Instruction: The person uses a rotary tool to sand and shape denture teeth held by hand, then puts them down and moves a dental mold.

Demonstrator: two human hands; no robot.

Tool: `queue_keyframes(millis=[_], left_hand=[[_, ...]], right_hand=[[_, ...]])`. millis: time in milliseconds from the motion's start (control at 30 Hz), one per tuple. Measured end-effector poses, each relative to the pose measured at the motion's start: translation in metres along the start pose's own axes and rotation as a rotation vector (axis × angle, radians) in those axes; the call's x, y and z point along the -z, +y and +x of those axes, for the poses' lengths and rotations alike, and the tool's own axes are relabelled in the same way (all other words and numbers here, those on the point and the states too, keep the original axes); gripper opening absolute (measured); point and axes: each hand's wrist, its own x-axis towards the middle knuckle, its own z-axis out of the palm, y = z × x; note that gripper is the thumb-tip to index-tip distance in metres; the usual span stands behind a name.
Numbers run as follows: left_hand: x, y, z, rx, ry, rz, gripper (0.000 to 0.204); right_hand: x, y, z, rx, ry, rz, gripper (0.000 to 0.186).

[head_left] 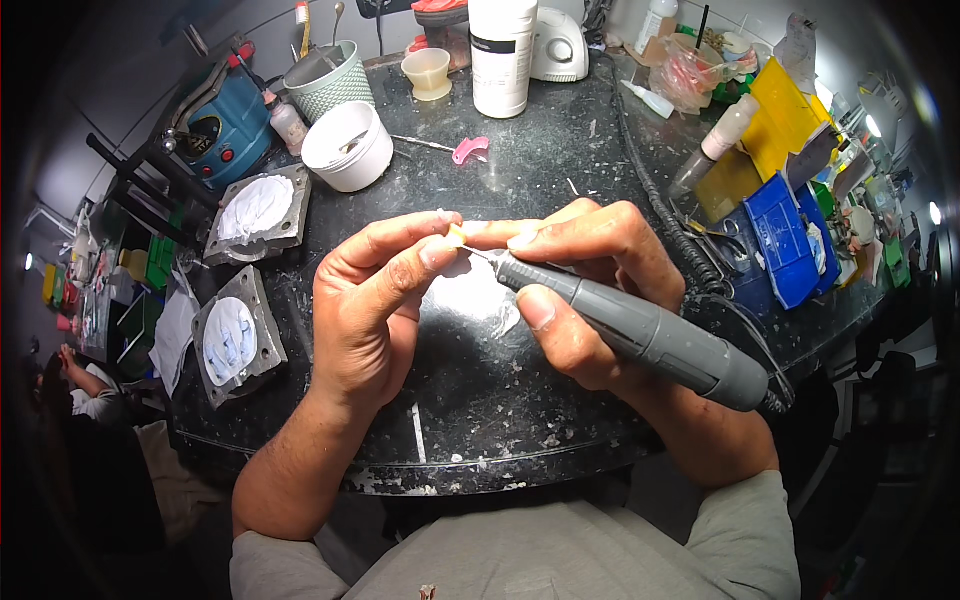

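Over the middle of the dark bench, my left hand (pixel 372 290) pinches a small yellowish piece (pixel 457 236) between thumb and fingertips. It looks like a dental piece, but it is too small to make out fully. My right hand (pixel 622 250) is wrapped round a grey rotary handpiece (pixel 640 330), its thin metal bur (pixel 482 254) pointing left. The bur's tip reaches the yellowish piece or very close to it; contact cannot be told. My right fingertips lie near those of the left. White powder (pixel 470 298) covers the bench below both hands.
To the left lie two metal flask halves (pixel 294 235) (pixel 262 365) filled with white plaster. Behind them stand a white tub (pixel 350 150), a green woven pot (pixel 335 85) and a blue machine (pixel 235 125). A white bottle (pixel 500 60) is at the back; a coiled cord (pixel 680 235) and blue bin (pixel 785 245) are right.
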Motion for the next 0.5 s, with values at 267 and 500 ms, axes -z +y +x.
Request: queue_keyframes(millis=[267,500], left_hand=[[0.0013,-0.0013,-0.0010,-0.013,-0.008,0.001,0.023],[-0.0003,-0.0021,-0.0002,-0.003,0.006,0.010,0.024]], right_hand=[[-0.0020,0.0011,-0.0005,-0.004,0.006,0.000,0.026],[-0.0016,0.0019,-0.0005,0.003,0.018,-0.014,0.025]])
